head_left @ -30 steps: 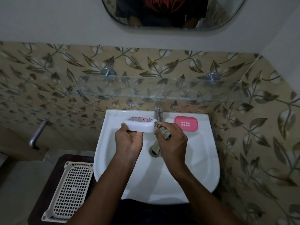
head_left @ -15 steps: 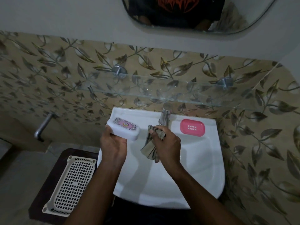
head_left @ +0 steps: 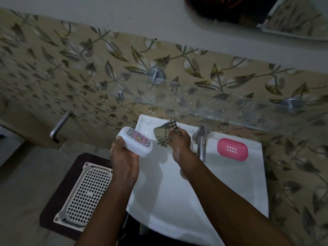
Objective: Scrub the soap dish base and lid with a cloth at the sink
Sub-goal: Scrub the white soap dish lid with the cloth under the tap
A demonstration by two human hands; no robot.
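At the sink (head_left: 221, 192), both my forearms reach in from the bottom edge. A white perforated basket (head_left: 85, 192) sits on a dark surface (head_left: 51, 208) to the left of the basin. My left hand (head_left: 124, 157) grips the white soap dish lid (head_left: 136, 142), with its pink patterned label facing up, at the sink's left rim. My right hand (head_left: 181, 144) clutches a bunched checked cloth (head_left: 165, 133), held just beside the lid's right end; whether the two touch, I cannot tell. The metal tap (head_left: 201, 141) stands right of that hand. The pink soap dish base (head_left: 232, 149) lies on the sink's back ledge, right of the tap. Beyond are a glass shelf (head_left: 221, 105), leaf-patterned wall tiles (head_left: 88, 68) and a mirror (head_left: 248, 9).
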